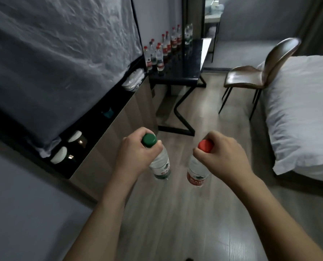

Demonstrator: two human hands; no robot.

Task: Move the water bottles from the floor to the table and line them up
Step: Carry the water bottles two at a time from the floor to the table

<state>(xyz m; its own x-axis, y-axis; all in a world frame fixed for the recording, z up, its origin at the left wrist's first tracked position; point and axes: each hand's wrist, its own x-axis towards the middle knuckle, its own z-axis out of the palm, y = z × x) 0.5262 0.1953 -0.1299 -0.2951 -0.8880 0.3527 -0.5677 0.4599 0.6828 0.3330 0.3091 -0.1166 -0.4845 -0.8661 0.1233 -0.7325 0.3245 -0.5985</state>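
My left hand [133, 153] grips the neck of a green-capped water bottle [161, 165], which hangs upright above the wooden floor. My right hand [222, 154] grips the neck of a red-capped water bottle [196, 173] in the same way. The two bottles are side by side and apart. Ahead stands a black table [190, 66] with several red-capped bottles [159, 57] lined up along its left side by the wall, and green-labelled ones further back.
A low dark shelf [92, 140] with white items runs along the left under a covered panel. A brown chair [258, 72] stands right of the table. A white bed [303, 113] fills the right side. Wooden floor [175, 213] lies between me and the table.
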